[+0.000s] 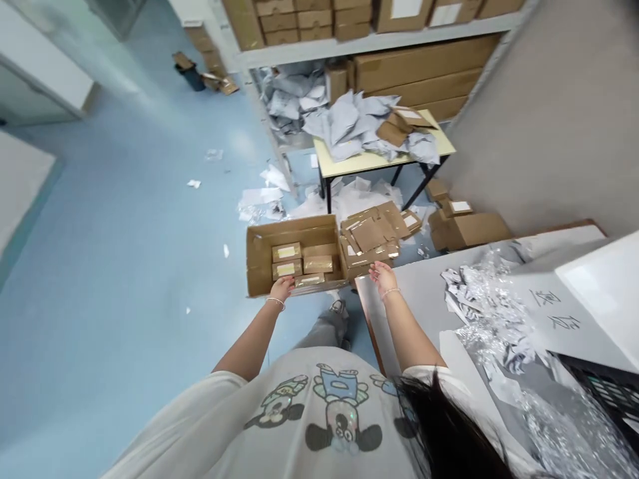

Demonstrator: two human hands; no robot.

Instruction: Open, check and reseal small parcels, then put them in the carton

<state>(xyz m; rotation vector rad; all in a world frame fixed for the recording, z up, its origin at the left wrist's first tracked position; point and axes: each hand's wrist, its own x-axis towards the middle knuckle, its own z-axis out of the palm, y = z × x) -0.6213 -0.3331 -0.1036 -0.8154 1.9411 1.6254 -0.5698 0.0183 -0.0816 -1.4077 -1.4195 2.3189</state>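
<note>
My left hand [282, 287] is at the near edge of a large open cardboard box [257, 263], its fingers stretched out over the rim. Whether it touches the rim I cannot tell. Inside lie several small brown cartons [318, 264], some with white and yellow labels. To the right of that box, my right hand [383, 276] hovers by the corner of a grey-topped table [414, 283]. Its fingers are apart and nothing shows in them. Just beyond it is a second box heaped with flattened cardboard [372, 233].
Grey mailer bags [344, 123] cover a small yellow table [344, 165] ahead, in front of a shelf [379, 45] of cartons. Paper and plastic scraps [262, 199] litter the blue floor. Crumpled clear film [499, 313] lies on the table at right. More cartons [469, 229] stand by the wall.
</note>
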